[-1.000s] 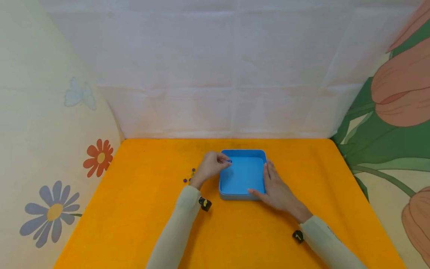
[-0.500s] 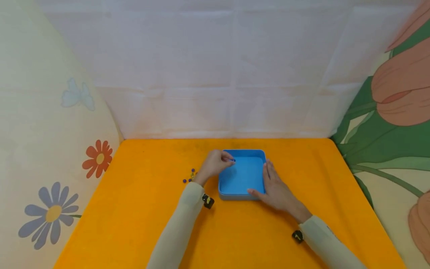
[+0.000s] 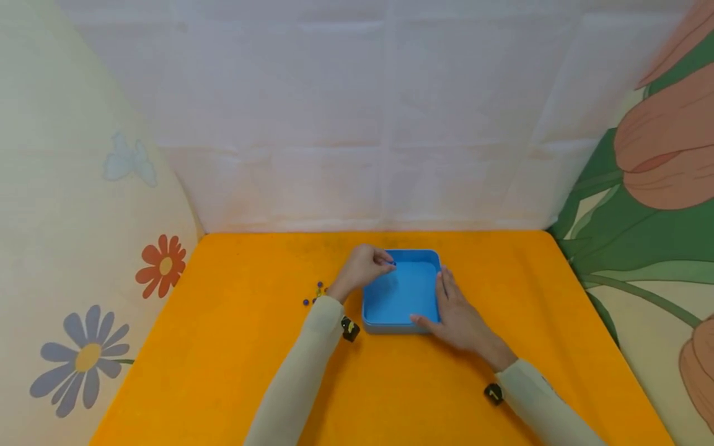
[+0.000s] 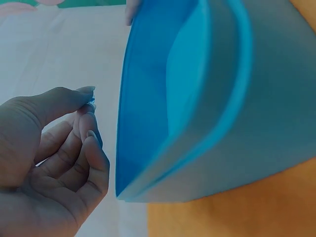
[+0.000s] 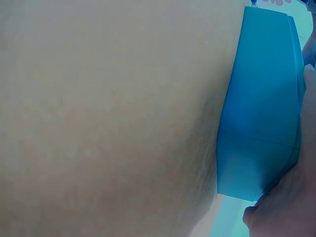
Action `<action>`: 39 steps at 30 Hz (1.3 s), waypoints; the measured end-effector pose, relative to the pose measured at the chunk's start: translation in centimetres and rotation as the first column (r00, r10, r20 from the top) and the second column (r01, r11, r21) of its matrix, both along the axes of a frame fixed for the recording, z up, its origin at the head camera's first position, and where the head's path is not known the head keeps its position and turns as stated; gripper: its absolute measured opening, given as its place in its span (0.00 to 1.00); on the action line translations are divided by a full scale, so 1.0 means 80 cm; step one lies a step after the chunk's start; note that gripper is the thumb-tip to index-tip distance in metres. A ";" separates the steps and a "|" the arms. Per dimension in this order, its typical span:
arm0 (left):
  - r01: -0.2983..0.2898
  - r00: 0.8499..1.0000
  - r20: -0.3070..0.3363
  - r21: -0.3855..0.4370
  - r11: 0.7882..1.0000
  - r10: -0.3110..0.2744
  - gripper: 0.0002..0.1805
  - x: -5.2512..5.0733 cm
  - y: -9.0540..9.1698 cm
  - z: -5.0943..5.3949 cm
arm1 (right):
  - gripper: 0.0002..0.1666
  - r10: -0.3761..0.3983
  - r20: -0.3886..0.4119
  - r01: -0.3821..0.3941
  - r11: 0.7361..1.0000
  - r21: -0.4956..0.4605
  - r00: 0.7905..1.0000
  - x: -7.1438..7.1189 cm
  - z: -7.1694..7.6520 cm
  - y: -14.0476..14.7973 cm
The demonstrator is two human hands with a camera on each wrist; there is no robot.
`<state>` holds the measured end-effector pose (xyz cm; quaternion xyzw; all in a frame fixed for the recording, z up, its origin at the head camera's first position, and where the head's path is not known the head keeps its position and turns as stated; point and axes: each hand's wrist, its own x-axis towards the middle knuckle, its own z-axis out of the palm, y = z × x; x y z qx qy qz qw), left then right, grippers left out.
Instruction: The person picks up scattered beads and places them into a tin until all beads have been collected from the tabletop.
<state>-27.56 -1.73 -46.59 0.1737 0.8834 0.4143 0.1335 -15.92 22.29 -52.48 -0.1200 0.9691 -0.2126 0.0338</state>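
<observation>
My left hand (image 3: 360, 270) pinches a small, round, dark-blue bead (image 3: 393, 264) between thumb and fingertips. Just below them is a square, open-topped, light-blue box (image 3: 401, 300). To their right, my right hand (image 3: 462, 319) rests against its wall, fingers straight, thumb apart. Farther off, left of the pinching fingers, more small dark-blue beads (image 3: 305, 302) lie on the orange cloth (image 3: 234, 371); well beyond hangs a creased white sheet (image 3: 312, 118).
</observation>
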 end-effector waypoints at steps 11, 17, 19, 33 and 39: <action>0.065 0.998 -0.016 0.013 0.998 -0.065 0.12 -0.007 0.014 0.005 | 0.71 0.007 -0.013 -0.008 1.000 -0.013 1.000 0.000 -0.003 0.001; 0.099 0.994 -0.036 0.013 0.995 -0.098 0.12 -0.014 0.020 0.002 | 0.71 0.004 -0.003 -0.004 1.000 -0.008 1.000 0.000 -0.003 0.001; 0.101 0.994 -0.038 0.009 0.995 -0.101 0.11 -0.017 0.023 0.000 | 0.71 0.002 -0.001 -0.002 1.000 -0.008 1.000 0.000 -0.003 0.001; 0.135 0.989 -0.051 -0.071 0.988 -0.138 0.10 -0.021 0.042 -0.008 | 0.72 -0.009 -0.001 0.009 1.000 0.001 1.000 0.001 -0.003 0.001; 0.131 0.989 -0.058 -0.087 0.987 -0.137 0.10 -0.022 0.047 -0.007 | 0.71 -0.007 -0.007 0.007 1.000 -0.006 1.000 0.000 -0.003 0.001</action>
